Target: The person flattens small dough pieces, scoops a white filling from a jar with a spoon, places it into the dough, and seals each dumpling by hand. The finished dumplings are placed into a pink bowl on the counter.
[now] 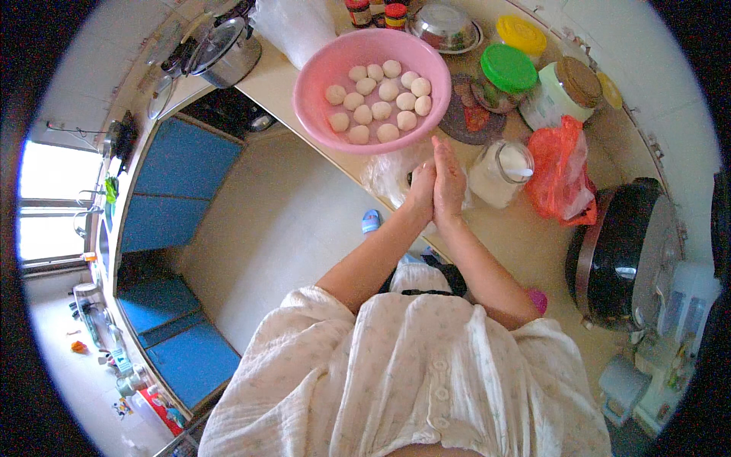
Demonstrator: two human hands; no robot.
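Observation:
My left hand [421, 185] and my right hand [450, 180] are pressed palm to palm over the counter. Whether anything lies between the palms is hidden. Just beyond my fingertips stands a pink plastic basin [305, 108]. Several round white dough balls [381, 110] sit apart or lightly touching on its bottom. A crumpled clear plastic bag [380, 174] lies beside my left hand, under the basin's near rim. To the right of my right hand is a glass jar [494, 185] of white powder with a white spoon [519, 172] in it.
Behind the jar are a red plastic bag [562, 171], a green-lidded jar [508, 68], a brown-lidded container [578, 81] and a covered metal bowl [444, 25]. A black appliance [614, 257] stands at right. A steel pot [228, 57] is at upper left. The counter's edge runs below my left wrist.

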